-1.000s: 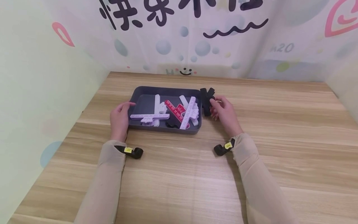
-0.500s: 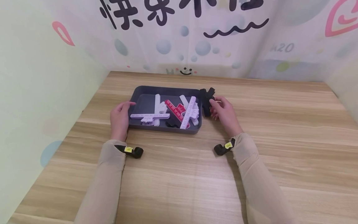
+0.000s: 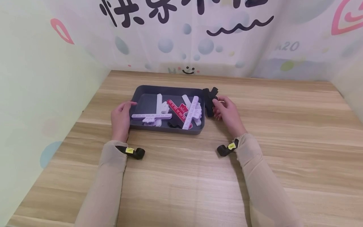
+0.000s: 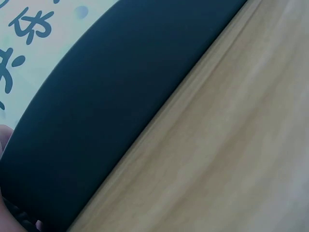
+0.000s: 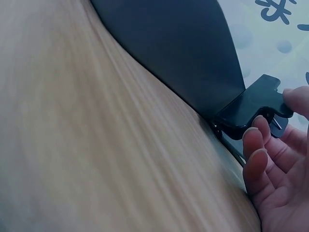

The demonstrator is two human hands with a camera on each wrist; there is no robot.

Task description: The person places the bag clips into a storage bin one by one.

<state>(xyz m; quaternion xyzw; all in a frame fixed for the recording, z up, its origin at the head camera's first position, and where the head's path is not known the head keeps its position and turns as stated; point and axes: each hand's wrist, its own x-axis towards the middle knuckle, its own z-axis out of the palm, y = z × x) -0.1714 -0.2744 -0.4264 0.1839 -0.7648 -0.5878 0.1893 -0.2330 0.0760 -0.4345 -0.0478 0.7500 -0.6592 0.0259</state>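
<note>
A dark grey tray (image 3: pixel 170 130) stands on the table with several ruler-edged clips inside. My left hand (image 3: pixel 120 121) grips its left end, a fingertip over the rim. In the tray are a white clip (image 3: pixel 159 105), a lilac clip (image 3: pixel 144 116), a red clip (image 3: pixel 177 111), another lilac clip (image 3: pixel 191 113) and a black clip (image 3: pixel 173 125), partly covered. Outside the right end, my right hand (image 3: pixel 228 113) pinches a black clip (image 5: pixel 253 104) between thumb and fingers. Black parts cross there in the head view; whether a second clip lies beneath is unclear.
The wood-grain table (image 3: pixel 181 183) extends around the tray. A printed curtain (image 3: pixel 181 47) hangs behind its far edge, and a pale wall (image 3: pixel 37 94) borders the left. Black wrist cameras (image 3: pixel 138 153) project inward from both sleeves.
The whole head view has shifted up slightly. Both hands, the tray and the clips keep their places relative to one another.
</note>
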